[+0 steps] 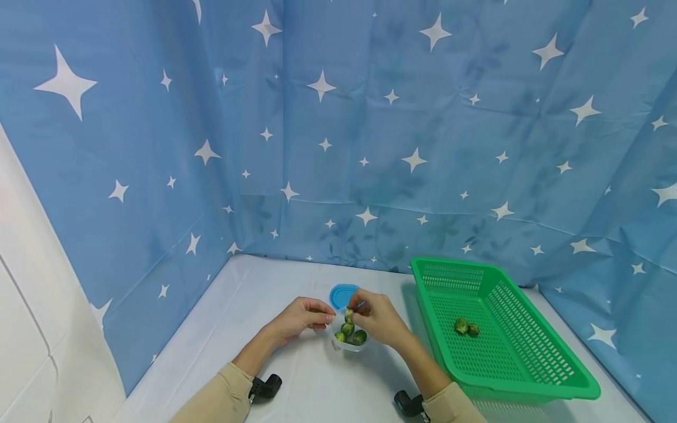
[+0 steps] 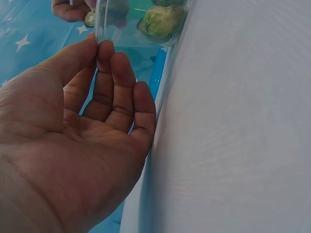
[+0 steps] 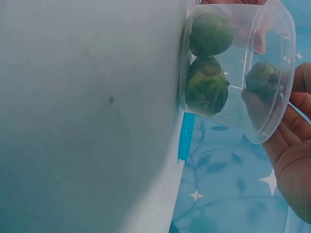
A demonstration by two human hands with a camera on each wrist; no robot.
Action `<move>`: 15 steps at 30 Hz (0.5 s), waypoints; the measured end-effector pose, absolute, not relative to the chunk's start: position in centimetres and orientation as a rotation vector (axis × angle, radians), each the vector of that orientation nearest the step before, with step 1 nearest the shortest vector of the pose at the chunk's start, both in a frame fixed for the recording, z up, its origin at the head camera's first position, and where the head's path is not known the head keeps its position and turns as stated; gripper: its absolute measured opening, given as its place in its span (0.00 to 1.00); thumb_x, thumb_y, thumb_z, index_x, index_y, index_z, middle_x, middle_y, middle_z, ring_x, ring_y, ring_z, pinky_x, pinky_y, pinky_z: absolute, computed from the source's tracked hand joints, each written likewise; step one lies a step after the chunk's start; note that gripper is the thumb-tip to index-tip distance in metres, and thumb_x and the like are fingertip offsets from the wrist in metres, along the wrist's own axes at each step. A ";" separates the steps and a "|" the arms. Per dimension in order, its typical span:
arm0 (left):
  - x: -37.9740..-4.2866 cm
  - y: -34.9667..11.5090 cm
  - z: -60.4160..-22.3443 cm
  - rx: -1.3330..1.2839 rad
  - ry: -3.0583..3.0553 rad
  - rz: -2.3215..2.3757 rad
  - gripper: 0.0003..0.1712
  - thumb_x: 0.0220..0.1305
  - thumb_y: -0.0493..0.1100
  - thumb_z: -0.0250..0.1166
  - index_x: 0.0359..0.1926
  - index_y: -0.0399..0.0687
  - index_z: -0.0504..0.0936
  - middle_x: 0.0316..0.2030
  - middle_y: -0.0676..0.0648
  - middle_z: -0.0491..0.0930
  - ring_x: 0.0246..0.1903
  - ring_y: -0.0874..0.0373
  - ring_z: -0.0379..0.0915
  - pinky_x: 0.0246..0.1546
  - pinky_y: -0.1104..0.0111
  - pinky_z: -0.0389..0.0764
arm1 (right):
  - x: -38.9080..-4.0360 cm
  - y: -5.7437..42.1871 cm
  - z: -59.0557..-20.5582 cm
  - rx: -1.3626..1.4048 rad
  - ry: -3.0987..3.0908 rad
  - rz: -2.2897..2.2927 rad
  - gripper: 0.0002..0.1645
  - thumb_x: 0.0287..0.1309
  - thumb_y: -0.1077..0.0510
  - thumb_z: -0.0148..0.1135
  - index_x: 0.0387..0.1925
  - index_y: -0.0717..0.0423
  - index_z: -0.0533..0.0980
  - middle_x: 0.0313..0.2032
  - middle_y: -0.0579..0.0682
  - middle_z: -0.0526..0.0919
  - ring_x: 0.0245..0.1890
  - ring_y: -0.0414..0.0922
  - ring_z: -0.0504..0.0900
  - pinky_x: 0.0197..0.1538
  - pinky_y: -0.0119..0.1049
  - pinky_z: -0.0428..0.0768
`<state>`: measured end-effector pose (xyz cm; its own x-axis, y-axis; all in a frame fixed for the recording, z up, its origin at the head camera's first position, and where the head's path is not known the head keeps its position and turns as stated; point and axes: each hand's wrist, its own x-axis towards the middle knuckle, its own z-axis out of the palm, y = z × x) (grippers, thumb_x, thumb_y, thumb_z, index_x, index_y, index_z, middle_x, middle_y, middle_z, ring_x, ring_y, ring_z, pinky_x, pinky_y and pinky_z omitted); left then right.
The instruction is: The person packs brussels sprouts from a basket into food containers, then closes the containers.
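A small clear plastic container (image 1: 346,346) stands on the white table with several green Brussels sprouts (image 1: 360,337) inside. My left hand (image 1: 298,320) pinches its rim from the left, thumb and fingertips at the edge in the left wrist view. Over the open top, my right hand (image 1: 381,317) holds a Brussels sprout (image 1: 348,315) between thumb and fingers. That sprout (image 3: 262,78) shows through the container wall in the right wrist view, near the rim. Two sprouts (image 3: 207,87) lie lower, against the container's bottom.
Behind the container lies a blue lid (image 1: 342,292). To the right is a green perforated basket (image 1: 529,386) holding two Brussels sprouts (image 1: 461,326). A blue star-patterned curtain (image 1: 349,176) hangs along the table's back, and a white wall (image 1: 32,282) stands at left.
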<state>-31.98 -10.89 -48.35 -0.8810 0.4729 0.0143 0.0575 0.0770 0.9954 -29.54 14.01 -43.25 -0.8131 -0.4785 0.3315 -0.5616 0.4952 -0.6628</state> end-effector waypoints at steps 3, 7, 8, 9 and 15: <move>-32.0 -10.9 -48.4 0.527 2.051 1.869 0.17 0.69 0.46 0.71 0.50 0.37 0.88 0.42 0.49 0.89 0.41 0.58 0.83 0.45 0.64 0.84 | -29.5 14.1 -43.4 0.934 -2.659 1.208 0.07 0.64 0.67 0.65 0.39 0.53 0.80 0.39 0.48 0.86 0.39 0.43 0.89 0.40 0.33 0.87; -32.1 -10.8 -48.5 0.523 2.051 1.875 0.16 0.68 0.46 0.72 0.49 0.38 0.88 0.42 0.50 0.89 0.40 0.59 0.83 0.45 0.63 0.84 | -29.5 14.1 -43.5 0.955 -2.688 1.184 0.06 0.63 0.67 0.66 0.37 0.53 0.81 0.39 0.48 0.88 0.38 0.42 0.89 0.39 0.32 0.87; -32.1 -10.8 -48.5 0.523 2.051 1.876 0.16 0.68 0.45 0.72 0.49 0.38 0.88 0.42 0.50 0.89 0.40 0.59 0.83 0.45 0.63 0.84 | -29.5 14.1 -43.5 0.961 -2.693 1.179 0.06 0.63 0.67 0.67 0.37 0.53 0.80 0.39 0.48 0.88 0.37 0.42 0.89 0.39 0.32 0.86; -32.1 -10.8 -48.6 0.522 2.050 1.877 0.16 0.68 0.45 0.72 0.49 0.38 0.88 0.42 0.50 0.89 0.40 0.59 0.83 0.46 0.63 0.85 | -29.5 14.1 -43.5 0.967 -2.700 1.175 0.06 0.63 0.67 0.67 0.36 0.53 0.80 0.39 0.48 0.88 0.37 0.42 0.89 0.39 0.31 0.86; -32.1 -10.8 -48.6 0.524 2.052 1.875 0.16 0.68 0.45 0.72 0.49 0.37 0.88 0.41 0.52 0.89 0.40 0.59 0.83 0.46 0.62 0.85 | -29.4 14.1 -43.3 0.995 -2.746 1.110 0.05 0.61 0.66 0.68 0.33 0.54 0.80 0.34 0.47 0.88 0.33 0.37 0.85 0.37 0.29 0.84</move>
